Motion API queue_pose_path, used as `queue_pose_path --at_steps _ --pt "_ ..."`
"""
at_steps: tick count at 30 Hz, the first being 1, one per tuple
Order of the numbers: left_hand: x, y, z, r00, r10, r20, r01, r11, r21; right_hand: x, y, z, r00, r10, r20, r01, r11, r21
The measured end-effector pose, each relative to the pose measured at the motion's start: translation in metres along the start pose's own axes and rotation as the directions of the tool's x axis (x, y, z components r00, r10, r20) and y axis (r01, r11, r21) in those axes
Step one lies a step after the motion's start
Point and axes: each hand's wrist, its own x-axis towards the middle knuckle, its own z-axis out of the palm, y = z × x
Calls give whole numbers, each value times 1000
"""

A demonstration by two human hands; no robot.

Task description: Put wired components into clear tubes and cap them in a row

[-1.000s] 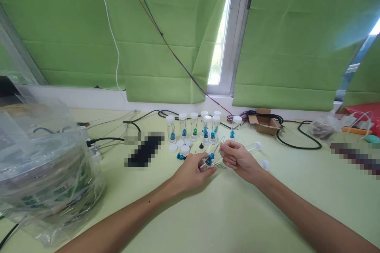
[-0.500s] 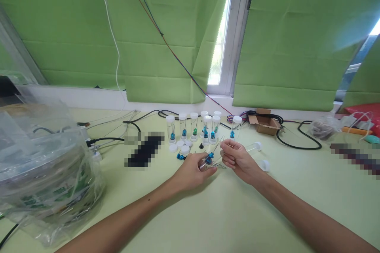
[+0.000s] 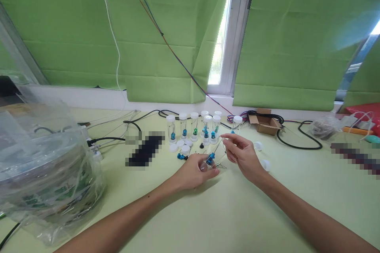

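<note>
Between the thumb and fingers of my left hand [image 3: 193, 172] is a small blue metal fitting [image 3: 210, 159], with a clear rounded piece beside it that I cannot make out fully. A thin metal wire [image 3: 217, 146] slants up and right from the fitting. My right hand [image 3: 244, 155] is closed, its thumb and index finger pinching near the wire's upper end. Beyond my left fingers lie some bent wire pieces [image 3: 220, 165]. Another blue fitting [image 3: 181, 156] with a black end rests on the table past my left hand.
Several clear tubes with white caps [image 3: 183, 128] stand behind my hands, each with a blue or green fitting inside. Loose white caps [image 3: 173, 148] and a black part [image 3: 202, 146] lie nearer. A cardboard box [image 3: 265, 126] sits at back right, a plastic-wrapped spool [image 3: 50, 166] at left.
My right hand has shifted slightly right and its index finger has stretched upward along the wire. My left hand and the blue fitting have moved a little to the right.
</note>
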Motion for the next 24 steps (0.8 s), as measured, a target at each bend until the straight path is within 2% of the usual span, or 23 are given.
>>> queue_pose_path --at_steps 4,10,20,24 --pt "1 -1 0 1000 -4 4 4 1000 -31 -1 1 0 998 -70 -5 69 994 -88" --pt "0 -4 0 999 -2 43 5 998 -60 -2 -2 1 994 -107 -22 100 974 -204" --pt "1 -8 1 997 -19 68 26 994 -108 -4 -4 4 990 -120 -73 97 961 -258" --pt "1 -8 1 996 -40 76 50 989 -137 -5 -1 5 991 -121 -53 105 962 -251"
